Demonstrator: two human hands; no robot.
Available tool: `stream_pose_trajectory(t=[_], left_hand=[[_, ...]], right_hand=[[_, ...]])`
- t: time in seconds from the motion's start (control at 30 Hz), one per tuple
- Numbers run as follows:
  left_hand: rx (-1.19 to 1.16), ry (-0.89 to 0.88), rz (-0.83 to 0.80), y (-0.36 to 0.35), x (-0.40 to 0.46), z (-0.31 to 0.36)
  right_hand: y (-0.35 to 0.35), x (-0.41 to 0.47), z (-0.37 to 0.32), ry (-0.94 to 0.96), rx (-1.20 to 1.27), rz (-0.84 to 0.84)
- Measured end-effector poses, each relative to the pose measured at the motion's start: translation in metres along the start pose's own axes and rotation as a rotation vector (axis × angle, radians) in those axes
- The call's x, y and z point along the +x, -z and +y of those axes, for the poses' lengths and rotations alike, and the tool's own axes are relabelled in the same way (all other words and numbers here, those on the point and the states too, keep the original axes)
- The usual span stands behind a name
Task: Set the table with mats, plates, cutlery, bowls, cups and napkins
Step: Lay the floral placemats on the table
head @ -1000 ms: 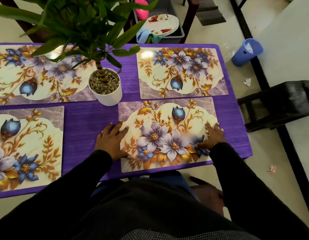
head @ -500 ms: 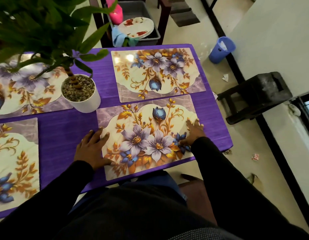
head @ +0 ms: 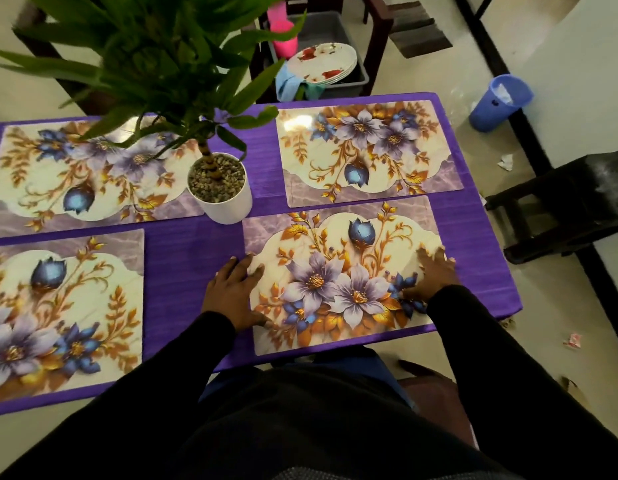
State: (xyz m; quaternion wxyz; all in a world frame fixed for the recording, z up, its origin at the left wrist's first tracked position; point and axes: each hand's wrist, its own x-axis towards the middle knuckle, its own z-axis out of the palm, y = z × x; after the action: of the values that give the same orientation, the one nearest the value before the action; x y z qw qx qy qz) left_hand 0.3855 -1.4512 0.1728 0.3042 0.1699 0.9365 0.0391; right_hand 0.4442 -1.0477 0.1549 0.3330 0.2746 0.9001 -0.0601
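- My left hand point(head: 231, 294) lies flat, fingers straight and spread, with the fingertips pressing the left edge of the near mat point(head: 342, 275) and the palm on the purple tablecloth point(head: 193, 258); it grasps nothing.
- My right hand point(head: 433, 275) is flat too, fingers straight on the mat's right edge. I judge both hands are there to square the mat and hold it down, not to lift it.
- The near mat sits at the front right of the table, its near edge close to the table's edge, in line with where I am standing.
- Just behind it is the far right mat point(head: 369, 150), close but apart. A near left mat point(head: 65, 306) and a far left mat point(head: 86, 174) fill the other side, so all four places seem to have mats.
- A potted plant point(head: 219, 188) in a white pot stands between the mats, its base touching the far left one.
- Beyond the table, a grey tub point(head: 338, 43) holds a stack of plates point(head: 323, 64), a pink cup point(head: 283, 32) and blue cloths point(head: 288, 84). I take those to be next, placed within reach of the far edge.
- A blue bin point(head: 501, 102) and a dark stool point(head: 570, 199) stand on the floor to the right.
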Motion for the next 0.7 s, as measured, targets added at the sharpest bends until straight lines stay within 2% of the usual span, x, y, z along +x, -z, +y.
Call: stream_pose_trajectory(t=[0.7], left_hand=[[-0.004,0.003,0.008,-0.0007,-0.0003,0.0006]], right_hand=[[0.0027,-0.0011,-0.0018,-0.011,0.055,-0.025]])
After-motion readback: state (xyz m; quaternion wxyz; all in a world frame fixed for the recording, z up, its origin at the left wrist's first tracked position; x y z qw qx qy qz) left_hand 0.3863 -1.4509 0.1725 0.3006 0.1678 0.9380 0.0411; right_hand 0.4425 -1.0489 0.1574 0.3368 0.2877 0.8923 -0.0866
